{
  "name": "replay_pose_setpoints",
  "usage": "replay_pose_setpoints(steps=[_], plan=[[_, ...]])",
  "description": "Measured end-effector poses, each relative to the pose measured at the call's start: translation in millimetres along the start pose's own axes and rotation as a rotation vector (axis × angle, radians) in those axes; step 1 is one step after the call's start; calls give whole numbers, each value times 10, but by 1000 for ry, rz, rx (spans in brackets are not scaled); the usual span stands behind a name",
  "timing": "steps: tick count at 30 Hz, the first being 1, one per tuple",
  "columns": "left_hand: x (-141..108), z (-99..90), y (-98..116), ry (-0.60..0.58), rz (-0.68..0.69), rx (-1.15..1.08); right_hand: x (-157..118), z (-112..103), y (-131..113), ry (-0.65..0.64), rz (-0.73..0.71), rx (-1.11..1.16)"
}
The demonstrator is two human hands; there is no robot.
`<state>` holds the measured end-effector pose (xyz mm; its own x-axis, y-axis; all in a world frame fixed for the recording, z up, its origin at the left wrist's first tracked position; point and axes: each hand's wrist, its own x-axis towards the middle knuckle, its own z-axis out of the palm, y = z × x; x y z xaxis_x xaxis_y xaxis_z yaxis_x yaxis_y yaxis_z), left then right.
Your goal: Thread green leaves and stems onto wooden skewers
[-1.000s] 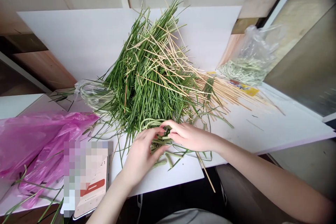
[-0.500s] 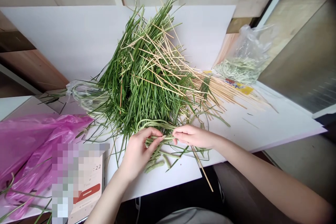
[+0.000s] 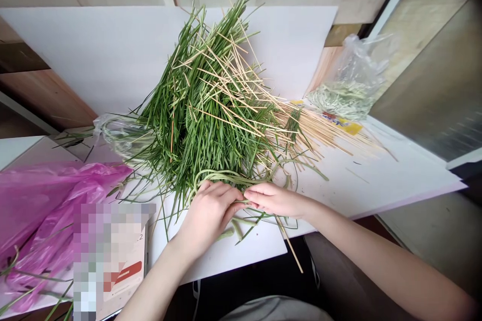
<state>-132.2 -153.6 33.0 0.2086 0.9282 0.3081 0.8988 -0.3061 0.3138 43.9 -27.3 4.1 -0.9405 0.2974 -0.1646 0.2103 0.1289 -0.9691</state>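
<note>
My left hand (image 3: 211,213) is closed, thumb and fingers pinching a pale green long bean. Almost touching it, my right hand (image 3: 276,199) has its fingers pressed together on the same bean; the stretch under the fingers is hidden. Just beyond the hands, several whole long beans (image 3: 226,176) curve along the front of the leafy pile. Short bean pieces (image 3: 237,229) lie on the white board below my left hand, which covers part of them.
A tall heap of green chive-like stalks (image 3: 203,125) stands ahead, with thin wooden sticks (image 3: 324,133) across it and to its right. A clear bag of pale green strips (image 3: 346,95) sits back right. At left are a pink plastic bag (image 3: 75,185) and a partly blurred phone (image 3: 126,281).
My left hand has moved slightly right and rolled over, its fingers now closed nearer my right hand. It now covers more of the short bean pieces. My right hand has hardly moved.
</note>
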Motion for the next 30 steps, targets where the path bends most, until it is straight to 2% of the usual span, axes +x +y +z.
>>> replay_pose_setpoints(steps=[5, 7, 10, 13, 15, 17, 18, 20, 22, 25, 27, 30], plan=[[-15, -5, 0, -3, 75, 95, -33, -22, 25, -29, 27, 22], [-33, -7, 24, 1, 49, 24, -63, 10, -18, 8, -5, 27], [-75, -1, 138, -2, -100, -350, -170, 124, -152, 67, -135, -36], [-140, 30, 333, -49, -339, -965, -341, 215, -315, 164, -255, -104], [-204, 52, 438, -24, -486, -1317, -457, 176, -395, 338, -362, -101], [-282, 57, 454, 49, -564, -1462, -548, 48, -440, 574, -497, -110], [-322, 52, 418, 74, -575, -1444, -579, -33, -452, 659, -532, -146], [-387, 31, 267, 86, -553, -1250, -608, -179, -461, 667, -494, -286], [-421, 13, 51, 70, -499, -888, -590, -250, -455, 530, -354, -423], [-421, 20, -244, 129, -388, -368, -497, -208, -416, 365, -192, -559], [-408, 47, -346, 167, -331, -175, -417, -132, -378, 308, -117, -601], [-378, 91, -315, 210, -265, -79, -294, -19, -336, 249, -52, -546]])
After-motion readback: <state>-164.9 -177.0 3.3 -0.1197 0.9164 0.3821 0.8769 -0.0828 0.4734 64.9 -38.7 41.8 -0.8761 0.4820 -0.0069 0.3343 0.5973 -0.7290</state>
